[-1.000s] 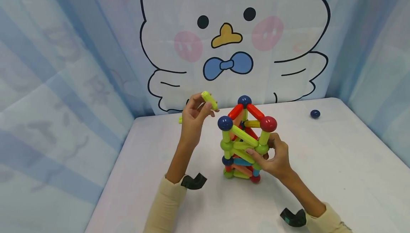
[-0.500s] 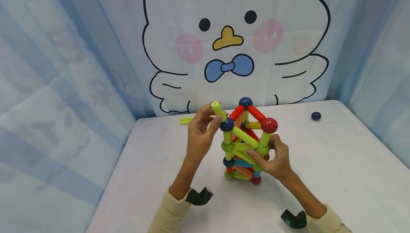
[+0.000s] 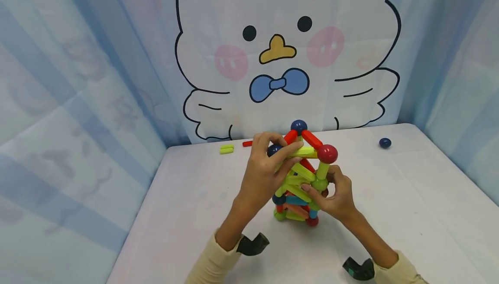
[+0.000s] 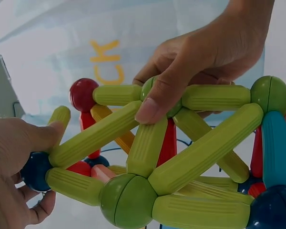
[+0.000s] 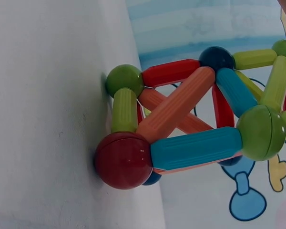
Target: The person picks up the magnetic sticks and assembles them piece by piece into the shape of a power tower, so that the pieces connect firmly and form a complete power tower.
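A tower of coloured rods and balls (image 3: 296, 199) stands upright on the table. At its top my left hand (image 3: 259, 171) pinches a yellow-green rod (image 3: 306, 152), which lies between the dark blue corner ball (image 3: 274, 148) and the red corner ball (image 3: 327, 154). In the left wrist view, the rod (image 4: 62, 119) is partly hidden behind my thumb. My right hand (image 3: 338, 195) grips the tower's right side around a green ball (image 3: 320, 184). The right wrist view has the lower tower, with a red ball (image 5: 124, 160) at its base and a blue rod (image 5: 196, 148).
Two yellow-green rods (image 3: 226, 148) lie at the table's back left, with a red rod (image 3: 247, 144) beside them. A loose dark blue ball (image 3: 385, 143) sits at the back right. Behind the table (image 3: 187, 214) hangs a printed curtain (image 3: 327, 102).
My left hand has moved right and down with the yellow-green rod, from left of the tower to its top. The rod now lies nearly level. My right hand keeps its grip.
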The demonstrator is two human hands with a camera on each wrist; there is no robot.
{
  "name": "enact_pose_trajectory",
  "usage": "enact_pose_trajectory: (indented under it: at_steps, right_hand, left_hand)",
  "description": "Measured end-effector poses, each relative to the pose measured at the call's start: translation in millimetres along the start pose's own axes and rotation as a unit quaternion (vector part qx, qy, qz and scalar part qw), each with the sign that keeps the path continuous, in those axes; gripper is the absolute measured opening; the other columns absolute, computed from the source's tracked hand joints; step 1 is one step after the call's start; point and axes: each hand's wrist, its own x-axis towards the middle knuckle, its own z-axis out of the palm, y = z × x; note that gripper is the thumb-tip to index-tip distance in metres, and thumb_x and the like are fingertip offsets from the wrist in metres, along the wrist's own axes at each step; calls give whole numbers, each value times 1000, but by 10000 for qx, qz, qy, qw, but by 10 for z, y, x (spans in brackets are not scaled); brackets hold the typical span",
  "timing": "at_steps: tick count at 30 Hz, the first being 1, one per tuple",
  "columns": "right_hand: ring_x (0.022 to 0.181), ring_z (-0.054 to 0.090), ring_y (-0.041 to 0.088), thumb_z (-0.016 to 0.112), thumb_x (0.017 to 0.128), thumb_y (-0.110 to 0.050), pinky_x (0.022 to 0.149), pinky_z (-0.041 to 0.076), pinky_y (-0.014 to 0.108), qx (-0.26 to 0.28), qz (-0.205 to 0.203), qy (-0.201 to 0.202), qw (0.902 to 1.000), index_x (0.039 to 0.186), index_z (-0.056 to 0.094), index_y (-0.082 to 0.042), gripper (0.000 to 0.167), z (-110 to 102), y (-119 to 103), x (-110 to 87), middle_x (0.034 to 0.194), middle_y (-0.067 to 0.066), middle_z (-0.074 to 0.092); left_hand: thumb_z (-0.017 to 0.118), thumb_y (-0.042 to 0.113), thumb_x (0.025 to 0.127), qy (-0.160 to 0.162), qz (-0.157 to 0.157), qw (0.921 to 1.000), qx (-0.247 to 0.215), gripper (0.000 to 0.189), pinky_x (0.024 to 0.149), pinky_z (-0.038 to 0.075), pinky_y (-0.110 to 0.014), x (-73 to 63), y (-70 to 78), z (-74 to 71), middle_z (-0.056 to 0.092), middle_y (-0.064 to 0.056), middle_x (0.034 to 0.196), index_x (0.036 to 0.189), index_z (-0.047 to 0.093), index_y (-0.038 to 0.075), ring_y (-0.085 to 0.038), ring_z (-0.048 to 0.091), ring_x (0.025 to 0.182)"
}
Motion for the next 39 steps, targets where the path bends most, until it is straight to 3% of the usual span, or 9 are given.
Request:
enact_pose_trajectory:
  at_steps: [8, 17, 24, 28, 31, 34, 37, 39]
  right_hand:
    - [52, 48, 1, 67, 91, -42, 48, 44, 13, -269, 184, -423, 9986, 101, 52, 8, 53, -43, -48, 6, 75, 2, 62]
    - [49, 54, 3, 74, 78, -18, 47, 48, 19, -1160, 563, -1013, 9865, 112, 53, 3, 46, -96, -142, 45, 72, 3, 66]
    - [47, 53, 5, 71, 80, -21, 46, 44, 16, -1642, 518, -1194, 9778, 102, 52, 0, 36, -119, -172, 73, 66, 0, 63]
    - [47, 53, 6, 69, 80, -21, 46, 45, 17, -1554, 568, -1209, 9788, 102, 53, 0, 34, -119, -171, 66, 66, 0, 63]
    - [47, 51, 5, 68, 82, -23, 45, 45, 18, -1418, 594, -1164, 9812, 102, 53, -1, 33, -126, -143, 46, 66, -1, 62]
    - [47, 49, 5, 69, 82, -22, 45, 45, 19, -1210, 582, -1045, 9854, 100, 55, 0, 32, -145, -94, 29, 66, 0, 62]
    - [47, 48, 7, 70, 81, -22, 45, 44, 19, -965, 503, -874, 9902, 99, 57, 0, 32, -169, -37, 35, 67, 1, 63]
    - [47, 48, 9, 69, 83, -25, 45, 44, 19, -820, 389, -764, 9929, 100, 57, 1, 33, -179, -6, 56, 69, 3, 64]
  left_hand:
    - [70, 24, 90, -222, 0, 9988, 441, 29, 88, 53, -24, -8, 35, 13, 48, -9, 116, 119, 69, 22, -24, 42, 117]
    - [70, 24, 90, -187, -20, 9987, 477, 29, 87, 54, -25, 8, 50, 7, 48, -10, 115, 118, 70, 21, -24, 42, 116]
    - [71, 25, 89, -246, -53, 9985, 490, 28, 88, 54, -26, 5, 54, 9, 48, -9, 116, 117, 70, 22, -24, 42, 116]
    - [69, 29, 90, -134, -89, 9996, 250, 30, 89, 52, -25, -15, 21, 21, 48, -9, 116, 118, 69, 18, -23, 44, 115]
    - [57, 36, 96, 121, -319, 9992, -227, 34, 86, 50, -25, -42, -49, 23, 49, -9, 115, 119, 68, 14, -21, 47, 113]
    - [42, 38, 103, 485, -742, 9925, -843, 41, 82, 50, -27, -70, -178, 25, 53, -10, 111, 118, 66, 9, -20, 54, 104]
    - [36, 31, 107, 772, -1227, 9825, -1167, 41, 79, 52, -29, -86, -402, 65, 59, -11, 102, 113, 66, 4, -20, 59, 94]
    - [40, 26, 106, 766, -1639, 9768, -1141, 35, 79, 54, -31, -93, -605, 122, 62, -11, 97, 112, 66, 3, -21, 61, 91]
